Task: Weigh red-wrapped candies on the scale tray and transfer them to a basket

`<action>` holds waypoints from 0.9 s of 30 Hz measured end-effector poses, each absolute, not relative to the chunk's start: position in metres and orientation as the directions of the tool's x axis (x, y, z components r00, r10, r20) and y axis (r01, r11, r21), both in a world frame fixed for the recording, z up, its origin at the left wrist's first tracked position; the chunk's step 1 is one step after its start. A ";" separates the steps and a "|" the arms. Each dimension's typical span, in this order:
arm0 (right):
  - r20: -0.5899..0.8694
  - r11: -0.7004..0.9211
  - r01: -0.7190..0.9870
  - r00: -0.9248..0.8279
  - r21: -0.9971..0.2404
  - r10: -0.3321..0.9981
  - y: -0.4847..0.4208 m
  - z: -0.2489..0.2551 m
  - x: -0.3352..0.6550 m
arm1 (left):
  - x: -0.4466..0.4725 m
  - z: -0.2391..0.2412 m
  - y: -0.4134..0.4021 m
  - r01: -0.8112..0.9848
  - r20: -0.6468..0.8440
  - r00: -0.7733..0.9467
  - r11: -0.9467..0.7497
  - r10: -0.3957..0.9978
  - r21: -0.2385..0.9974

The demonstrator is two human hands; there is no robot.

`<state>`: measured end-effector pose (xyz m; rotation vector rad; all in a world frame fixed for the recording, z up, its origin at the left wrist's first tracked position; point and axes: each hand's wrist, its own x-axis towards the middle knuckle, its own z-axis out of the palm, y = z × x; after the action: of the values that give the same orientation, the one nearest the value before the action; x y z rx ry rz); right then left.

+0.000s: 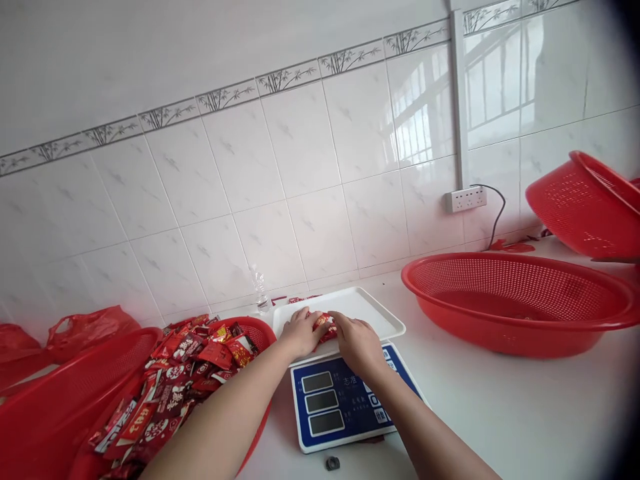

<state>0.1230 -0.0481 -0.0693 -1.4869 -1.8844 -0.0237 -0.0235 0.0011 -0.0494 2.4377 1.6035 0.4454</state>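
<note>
My left hand [300,332] and my right hand [361,341] meet over the white tray [377,310] of a digital scale [330,380]. Small red printed packets [325,323] sit between them, with fingers of both hands curled around them; how many there are is partly hidden. The scale's blue panel faces me, and its three display windows look dark. To the left of my left forearm, a red plastic basket [263,330] is heaped with many similar red packets [175,383], a few with gold parts.
A wide red perforated basket [500,340] stands at right, with another red basket [580,207] tilted behind it. Red plastic bags [93,330] lie at far left. A clear bottle [259,290] stands by the tiled wall, below and left of a socket strip [466,199]. A small dark object [333,463] lies before the scale.
</note>
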 end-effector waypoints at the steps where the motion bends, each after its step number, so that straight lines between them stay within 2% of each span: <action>1: 0.543 0.327 0.852 -0.060 -0.410 0.838 -0.048 -0.069 0.123 | -0.024 -0.049 0.003 0.845 0.188 0.349 -0.395 0.918 0.360; 5: 0.525 0.298 0.855 -0.035 -0.424 0.850 -0.047 -0.070 0.123 | -0.028 -0.041 0.010 0.746 0.353 0.164 -0.350 0.921 0.566; 8: 0.508 0.290 0.857 -0.038 -0.426 0.860 -0.047 -0.069 0.123 | -0.038 -0.025 0.010 0.671 0.389 0.058 -0.324 0.919 0.667; 11: 0.499 0.289 0.861 -0.047 -0.419 0.865 -0.048 -0.068 0.123 | -0.056 -0.009 0.002 0.612 0.367 0.026 -0.305 0.930 0.729; 14: 0.487 0.263 0.878 -0.040 -0.401 0.873 -0.049 -0.067 0.123 | -0.084 -0.002 -0.010 0.607 0.226 0.079 -0.227 0.971 0.762; 16: 0.483 0.253 0.889 -0.041 -0.382 0.875 -0.050 -0.066 0.122 | -0.106 -0.003 -0.020 0.682 0.114 0.125 -0.169 0.986 0.712; 20: 0.490 0.257 0.900 -0.057 -0.351 0.870 -0.051 -0.068 0.120 | -0.139 -0.014 -0.044 0.879 -0.061 0.231 -0.182 0.971 0.441; 23: 0.489 0.248 0.910 -0.059 -0.332 0.870 -0.050 -0.069 0.119 | -0.145 -0.021 -0.057 0.927 -0.197 0.312 -0.252 0.929 0.278; 27: 0.480 0.218 0.929 -0.050 -0.300 0.876 -0.051 -0.067 0.117 | -0.138 -0.025 -0.062 0.955 -0.268 0.294 -0.272 0.918 0.115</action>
<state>0.1170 -0.0515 -0.0674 -1.6614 -1.9265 -0.1201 -0.1381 -0.0619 -0.0251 2.3112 1.7160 -0.2155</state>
